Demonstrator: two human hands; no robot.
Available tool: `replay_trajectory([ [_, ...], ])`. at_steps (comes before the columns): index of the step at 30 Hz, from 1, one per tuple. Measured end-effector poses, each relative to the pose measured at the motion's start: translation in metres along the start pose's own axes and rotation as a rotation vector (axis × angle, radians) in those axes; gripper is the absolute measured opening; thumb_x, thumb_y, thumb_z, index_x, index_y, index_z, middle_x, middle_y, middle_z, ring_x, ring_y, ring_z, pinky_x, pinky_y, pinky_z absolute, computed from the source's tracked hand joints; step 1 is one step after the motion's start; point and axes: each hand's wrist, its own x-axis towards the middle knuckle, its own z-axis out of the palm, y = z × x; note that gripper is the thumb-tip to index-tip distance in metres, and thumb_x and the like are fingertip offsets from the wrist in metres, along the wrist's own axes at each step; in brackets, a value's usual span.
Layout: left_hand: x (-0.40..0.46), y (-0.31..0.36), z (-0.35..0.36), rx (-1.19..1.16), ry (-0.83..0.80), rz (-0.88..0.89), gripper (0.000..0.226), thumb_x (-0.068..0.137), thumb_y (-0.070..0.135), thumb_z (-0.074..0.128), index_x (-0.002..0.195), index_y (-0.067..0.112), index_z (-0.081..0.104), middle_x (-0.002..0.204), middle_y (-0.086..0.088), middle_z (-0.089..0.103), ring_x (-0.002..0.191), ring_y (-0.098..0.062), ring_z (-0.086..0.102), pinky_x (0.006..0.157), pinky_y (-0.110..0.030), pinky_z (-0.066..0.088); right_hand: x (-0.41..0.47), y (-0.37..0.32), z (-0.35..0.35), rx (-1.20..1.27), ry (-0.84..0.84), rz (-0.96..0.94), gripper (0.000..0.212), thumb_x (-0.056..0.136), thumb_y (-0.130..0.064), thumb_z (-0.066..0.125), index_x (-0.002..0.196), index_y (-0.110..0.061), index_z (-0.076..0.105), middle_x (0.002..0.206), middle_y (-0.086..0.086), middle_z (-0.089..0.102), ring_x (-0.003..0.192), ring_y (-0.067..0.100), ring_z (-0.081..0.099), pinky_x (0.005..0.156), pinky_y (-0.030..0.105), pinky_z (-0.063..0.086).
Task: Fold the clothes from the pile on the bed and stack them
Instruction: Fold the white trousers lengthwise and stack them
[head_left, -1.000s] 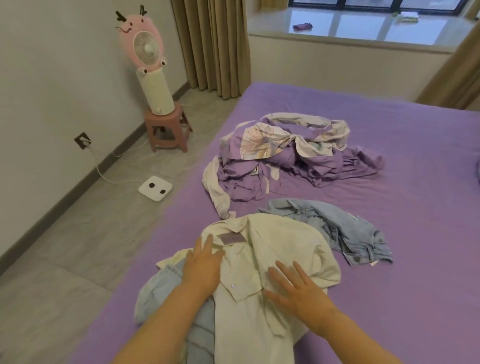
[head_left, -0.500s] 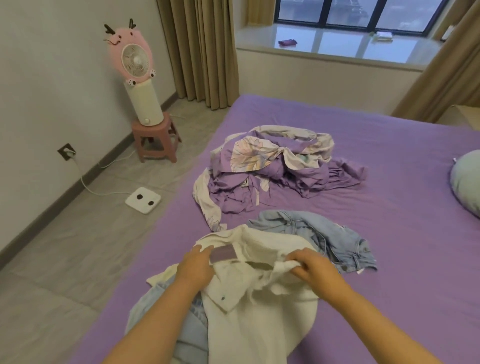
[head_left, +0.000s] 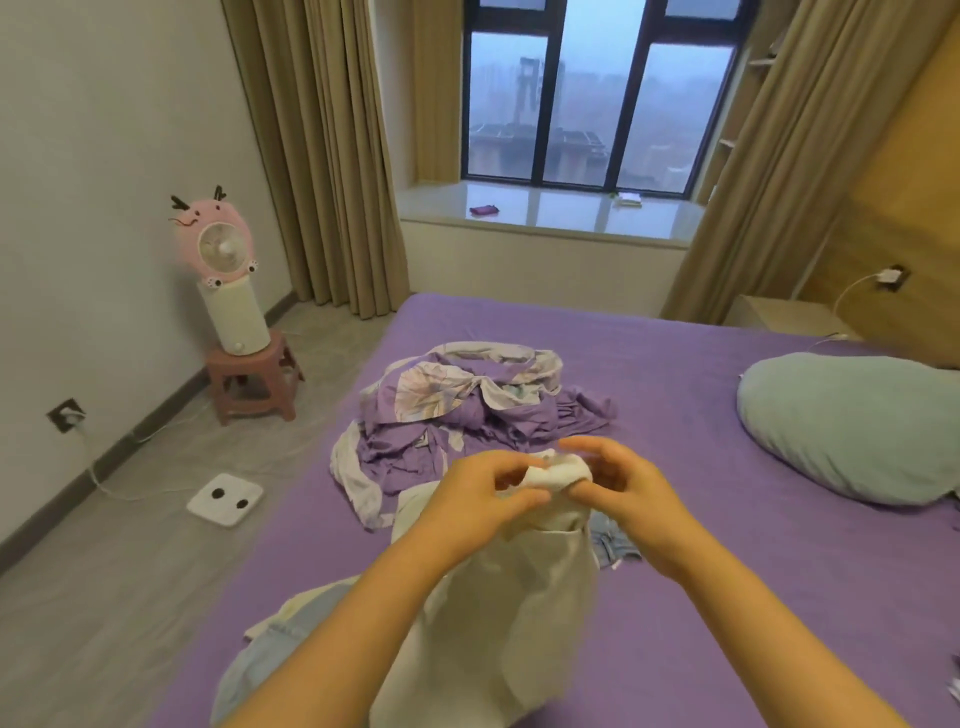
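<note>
A cream shirt (head_left: 519, 613) hangs lifted above the purple bed (head_left: 675, 597), bunched at its top between both hands. My left hand (head_left: 483, 499) pinches the bunched fabric from the left. My right hand (head_left: 623, 483) holds the same bunch from the right, fingers curled round it. Beyond the hands lies a pile of purple and floral clothes (head_left: 467, 410). A light blue denim garment (head_left: 613, 545) peeks out behind the shirt, and another pale blue piece (head_left: 260, 660) lies at the bed's near left edge.
A pale green pillow (head_left: 852, 426) lies on the bed at right. On the floor to the left are a white scale (head_left: 224, 499) and a pink stool (head_left: 254, 379) carrying a pink fan (head_left: 215, 249). Curtains and a window ledge stand beyond the bed.
Both hands went from lying flat on the cream shirt to gripping its collar area and lifting it off the bed. My view has tilted upward toward the window.
</note>
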Motion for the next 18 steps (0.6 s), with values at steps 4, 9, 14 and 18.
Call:
replay_trajectory([
  [4,-0.024,0.054,0.019,-0.051,0.078,0.105,0.027,0.084,0.006,0.066,0.097,0.030,0.066,0.093,0.016,0.067,0.086,0.000,0.061,0.077,-0.023,0.052,-0.043,-0.023,-0.029,0.169,-0.120,0.096,0.052,0.080,-0.022,0.074,0.128,-0.030,0.054,0.118,0.002,0.066,0.108,0.019,0.064,0.082,0.032,0.055],
  [9,-0.058,0.113,0.057,-0.011,0.115,0.196,0.032,0.085,0.003,0.064,0.103,0.029,0.060,0.090,0.013,0.059,0.078,0.008,0.053,0.070,-0.009,0.041,-0.095,-0.040,-0.057,0.062,-0.212,0.082,0.042,0.087,-0.044,0.065,0.126,-0.029,0.059,0.123,-0.005,0.064,0.114,0.015,0.061,0.091,0.040,0.054],
  [14,-0.085,0.175,0.094,0.033,0.077,0.271,0.047,0.085,-0.004,0.062,0.123,0.024,0.055,0.089,0.004,0.056,0.077,-0.003,0.053,0.074,-0.018,0.046,-0.153,-0.060,-0.092,0.111,-0.251,-0.024,0.033,0.087,-0.038,0.064,0.115,-0.020,0.068,0.113,0.007,0.069,0.106,0.023,0.065,0.083,0.028,0.053],
  [18,-0.100,0.209,0.119,0.114,0.064,0.310,0.059,0.087,0.005,0.065,0.135,0.031,0.045,0.098,0.005,0.055,0.081,0.000,0.053,0.075,-0.018,0.048,-0.187,-0.071,-0.125,0.120,-0.184,-0.049,0.024,0.088,-0.024,0.062,0.103,-0.008,0.070,0.103,0.013,0.071,0.095,0.024,0.068,0.076,0.027,0.053],
])
